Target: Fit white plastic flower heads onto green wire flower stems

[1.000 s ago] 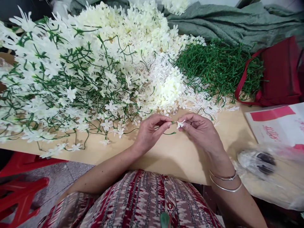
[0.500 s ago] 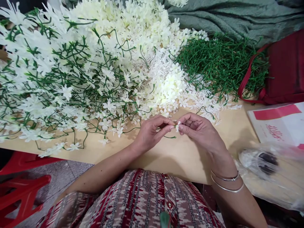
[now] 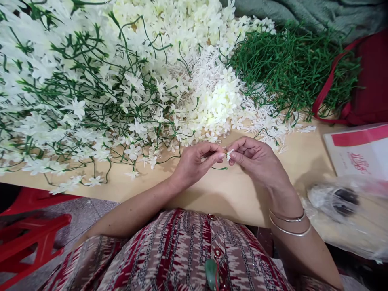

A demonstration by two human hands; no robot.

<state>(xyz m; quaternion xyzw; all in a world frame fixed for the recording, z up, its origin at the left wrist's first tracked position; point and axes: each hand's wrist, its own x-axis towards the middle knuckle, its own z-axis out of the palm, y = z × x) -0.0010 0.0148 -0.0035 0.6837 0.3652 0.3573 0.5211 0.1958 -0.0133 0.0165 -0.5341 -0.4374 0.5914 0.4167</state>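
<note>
A: What carries the lot?
B: Tan table (image 3: 230,194), its surface bare in front of the person. Far left and centre, a broad heap of stemmed white flowers (image 3: 91,109), green stalks tangled through it, some blossoms hanging near the table's front edge.
A: Right of that?
B: Mound of loose green stems (image 3: 294,72), dense, towards the back. Between the two lie cream flower heads (image 3: 222,101), with thin white sprigs (image 3: 209,72) beside and behind them.
A: Right margin?
B: Dark red bag (image 3: 371,85), strap lying against the green stems. Nearer, clear plastic bag (image 3: 336,218) with something dark inside, unidentifiable through the film. Its top overlaps a white-and-pink printed packet (image 3: 357,149).
A: Hands?
B: Both over the table, nearly meeting, just in front of the flowers. Left hand (image 3: 197,165): thumb and forefinger closed together on a green stem (image 3: 224,168), whose curved free end shows below the fingers. Right hand (image 3: 257,161): thumb and forefinger pinched on a small blossom, other fingers curled. Two silvery bangles (image 3: 291,220) on that wrist.
A: And the blossom?
B: Single white blossom (image 3: 229,154), between the two sets of fingertips, at the left hand's pinch. Whether it is seated on the stem, cannot tell.
</note>
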